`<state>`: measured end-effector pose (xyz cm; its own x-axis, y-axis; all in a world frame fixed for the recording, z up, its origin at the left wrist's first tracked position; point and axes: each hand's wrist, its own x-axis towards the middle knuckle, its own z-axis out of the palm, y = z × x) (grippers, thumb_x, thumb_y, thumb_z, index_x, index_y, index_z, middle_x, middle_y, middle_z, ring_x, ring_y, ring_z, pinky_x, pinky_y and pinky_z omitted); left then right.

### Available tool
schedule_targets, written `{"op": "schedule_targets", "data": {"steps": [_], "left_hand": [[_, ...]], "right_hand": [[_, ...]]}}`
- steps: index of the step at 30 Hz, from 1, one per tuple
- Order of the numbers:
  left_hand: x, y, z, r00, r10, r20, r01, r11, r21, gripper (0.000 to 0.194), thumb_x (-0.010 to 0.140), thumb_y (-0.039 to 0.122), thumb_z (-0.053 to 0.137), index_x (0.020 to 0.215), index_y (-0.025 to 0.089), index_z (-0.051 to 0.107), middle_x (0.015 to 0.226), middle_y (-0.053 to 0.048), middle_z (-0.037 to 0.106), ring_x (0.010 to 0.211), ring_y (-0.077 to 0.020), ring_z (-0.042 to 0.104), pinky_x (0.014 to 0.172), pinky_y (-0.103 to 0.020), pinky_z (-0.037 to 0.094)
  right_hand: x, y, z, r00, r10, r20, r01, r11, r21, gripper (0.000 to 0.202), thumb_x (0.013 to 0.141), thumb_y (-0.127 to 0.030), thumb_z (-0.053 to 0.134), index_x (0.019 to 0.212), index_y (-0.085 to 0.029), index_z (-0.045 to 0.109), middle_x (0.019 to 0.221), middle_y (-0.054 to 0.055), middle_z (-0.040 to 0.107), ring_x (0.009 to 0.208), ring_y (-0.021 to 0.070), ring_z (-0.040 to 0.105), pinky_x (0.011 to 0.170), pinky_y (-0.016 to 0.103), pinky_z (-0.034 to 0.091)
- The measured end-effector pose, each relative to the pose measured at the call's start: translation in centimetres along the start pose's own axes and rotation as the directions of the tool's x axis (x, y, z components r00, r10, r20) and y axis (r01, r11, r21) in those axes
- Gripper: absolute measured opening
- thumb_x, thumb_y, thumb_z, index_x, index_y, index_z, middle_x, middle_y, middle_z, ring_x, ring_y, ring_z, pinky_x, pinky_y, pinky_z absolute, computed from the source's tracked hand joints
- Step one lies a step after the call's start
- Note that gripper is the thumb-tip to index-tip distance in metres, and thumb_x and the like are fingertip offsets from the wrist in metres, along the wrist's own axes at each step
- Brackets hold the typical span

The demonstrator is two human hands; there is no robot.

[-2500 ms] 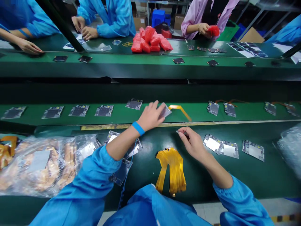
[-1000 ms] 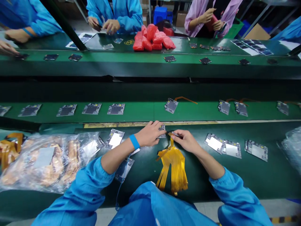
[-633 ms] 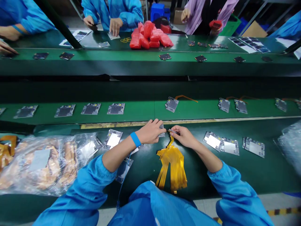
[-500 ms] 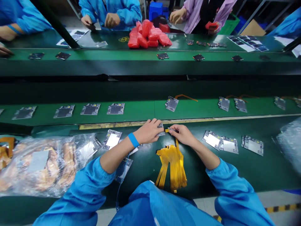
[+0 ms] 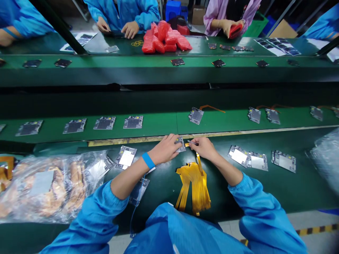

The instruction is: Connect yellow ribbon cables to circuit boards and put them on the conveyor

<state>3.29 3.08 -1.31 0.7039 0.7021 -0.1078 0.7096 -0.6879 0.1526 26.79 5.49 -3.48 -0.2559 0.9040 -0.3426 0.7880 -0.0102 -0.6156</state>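
My left hand, with a blue band at the wrist, is closed over a small circuit board at the front edge of the belt. My right hand pinches an orange flex cable, whose end meets the board's right side. A thin grey piece shows at those fingertips; its kind I cannot make out. The rest of the cable seems to run down under the hand. Below lies a fanned pile of yellow flex cables.
A green conveyor belt carries several boards, some with cables attached. Boards with white pads lie right and left on the bench. A plastic bag of cables fills the left. Across the line, co-workers sit behind red wrapped bundles.
Both my hands stay nearly in place, with slightly more of the board showing. Boards on the near belt have shifted slightly right. Across the line, a co-worker's hands have come together on a red bundle.
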Motion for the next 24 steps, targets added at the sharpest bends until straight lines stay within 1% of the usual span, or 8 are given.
{"op": "schedule_targets", "data": {"steps": [4,8,11,16,21,24], "left_hand": [[0.0,0.0,0.2,1.000,0.003,0.002,-0.003,1.000,0.008,0.021,0.097,0.027,0.064,0.116,0.017,0.064,0.141,-0.019,0.051,0.127,-0.0350,0.049,0.101,-0.050,0.047],[0.0,-0.1,0.4,1.000,0.006,-0.028,-0.006,1.000,-0.024,0.019,0.097,0.025,0.064,0.114,0.018,0.064,0.141,-0.019,0.051,0.127,-0.0352,0.048,0.101,-0.051,0.047],[0.0,-0.1,0.4,0.999,0.008,-0.044,-0.010,0.999,-0.034,0.018,0.096,0.025,0.064,0.113,0.018,0.064,0.138,-0.018,0.052,0.125,-0.0342,0.049,0.100,-0.049,0.047],[0.0,-0.1,0.5,0.999,0.006,-0.040,-0.006,1.000,0.004,0.018,0.096,0.027,0.065,0.113,0.019,0.064,0.138,-0.017,0.052,0.123,-0.0337,0.050,0.098,-0.048,0.048],[0.0,0.0,0.5,1.000,0.008,-0.018,-0.008,1.000,0.000,0.022,0.097,0.026,0.065,0.117,0.017,0.064,0.140,-0.019,0.051,0.126,-0.0365,0.050,0.101,-0.051,0.048],[0.0,0.0,0.5,1.000,0.004,-0.028,-0.004,1.000,-0.025,0.024,0.097,0.024,0.064,0.120,0.018,0.065,0.141,-0.019,0.051,0.127,-0.0364,0.049,0.102,-0.051,0.047]], "right_hand": [[0.1,0.0,-0.2,0.999,-0.006,0.036,0.005,0.999,0.045,0.022,0.089,-0.034,0.064,0.075,-0.023,0.077,0.078,0.000,0.079,0.078,0.0188,0.070,0.075,0.028,0.046],[0.2,0.2,-0.2,0.999,-0.019,0.028,0.017,0.996,0.092,0.023,0.089,-0.033,0.064,0.075,-0.022,0.077,0.078,0.001,0.080,0.077,0.0180,0.070,0.076,0.027,0.047],[0.2,0.0,-0.1,1.000,0.009,0.021,-0.010,0.998,0.062,0.022,0.089,-0.033,0.065,0.075,-0.022,0.078,0.079,0.000,0.080,0.078,0.0181,0.071,0.073,0.026,0.045],[0.0,-0.8,-0.3,0.997,0.074,0.029,-0.073,0.997,-0.008,0.021,0.090,-0.032,0.066,0.076,-0.024,0.079,0.079,-0.001,0.080,0.080,0.0189,0.071,0.069,0.027,0.041],[0.2,-0.7,-0.4,0.996,0.078,0.049,-0.078,0.997,-0.005,0.021,0.090,-0.032,0.066,0.075,-0.025,0.078,0.081,-0.001,0.080,0.085,0.0193,0.072,0.075,0.026,0.045],[0.6,-0.4,-0.3,0.995,0.050,0.087,-0.052,0.998,0.027,0.021,0.091,-0.032,0.066,0.076,-0.024,0.078,0.080,0.000,0.080,0.081,0.0179,0.071,0.076,0.025,0.047]]}}
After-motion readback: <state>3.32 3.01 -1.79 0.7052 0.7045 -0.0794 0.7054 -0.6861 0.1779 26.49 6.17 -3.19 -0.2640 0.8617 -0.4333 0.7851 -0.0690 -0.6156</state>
